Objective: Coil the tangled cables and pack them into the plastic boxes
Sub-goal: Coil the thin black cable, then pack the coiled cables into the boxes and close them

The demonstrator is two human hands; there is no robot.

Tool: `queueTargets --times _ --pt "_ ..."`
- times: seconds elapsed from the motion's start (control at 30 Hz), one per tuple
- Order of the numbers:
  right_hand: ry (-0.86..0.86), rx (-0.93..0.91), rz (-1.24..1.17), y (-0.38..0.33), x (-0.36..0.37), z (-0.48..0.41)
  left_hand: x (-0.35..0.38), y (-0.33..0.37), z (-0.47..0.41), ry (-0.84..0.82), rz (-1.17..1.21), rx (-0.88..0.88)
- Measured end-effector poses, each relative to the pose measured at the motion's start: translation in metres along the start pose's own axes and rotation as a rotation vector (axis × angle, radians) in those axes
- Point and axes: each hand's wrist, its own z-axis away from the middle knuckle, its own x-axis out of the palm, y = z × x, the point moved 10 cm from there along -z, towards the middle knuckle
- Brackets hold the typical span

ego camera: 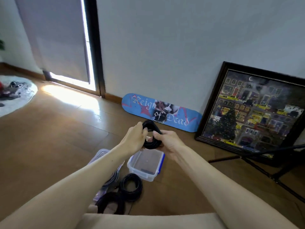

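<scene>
Left grip point(135, 138) and right grip point(168, 142) both curled round the black cable coil point(152, 145), held in the air over the far edge of the open clear box point(143, 175) on the floor. Fingertips mostly hidden behind the cable. Second box point(101, 153) largely behind my left forearm. Nearest floor coil point(109, 196) partly cut off.

Your left hand point(134, 139) and right hand point(170, 142) are both bare. Behind the grip, your 2 forearms, the left forearm point(92, 169) and the right forearm point(212, 172), are uncovered from the wrist back to the picture's lower edge. Nearer to you than the grip, between the 2 forearms, lies your lap point(148, 220), a broad, smooth shape with a rounded top edge. Whether it is clothed cannot be told.
</scene>
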Motion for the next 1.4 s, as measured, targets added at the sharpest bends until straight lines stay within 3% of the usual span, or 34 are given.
queueTargets --times 0.23,0.33,0.4,0.57,0.67,0.93,1.17,1.4 --pt "-0.189 0.308 0.283 0.035 0.046 -0.038 -0.033 -0.073 -0.006 -0.048 -0.047 -0.147" --pt "-0.249 0.347 0.577 0.018 0.031 -0.063 -0.016 -0.082 -0.019 -0.124 -0.085 -0.178" --pt "-0.231 0.315 0.643 0.005 0.021 -0.083 0.003 -0.079 -0.032 -0.191 -0.115 -0.183" --pt "-0.087 0.31 0.63 0.043 -0.029 -0.139 0.05 -0.09 -0.079 -0.218 -0.059 -0.274" --pt "-0.073 0.422 0.669 0.093 -0.061 -0.166 0.081 -0.119 -0.112 -0.204 -0.1 -0.362" --pt "-0.009 0.462 0.655 0.187 -0.107 -0.242 0.188 -0.21 -0.19 -0.223 -0.114 -0.444" --pt "0.012 0.356 0.693 0.243 -0.107 -0.274 0.233 -0.281 -0.214 -0.074 -0.112 -0.545" --pt "0.126 0.396 0.687 0.26 -0.108 -0.287 0.272 -0.285 -0.219 0.037 0.035 -0.595"
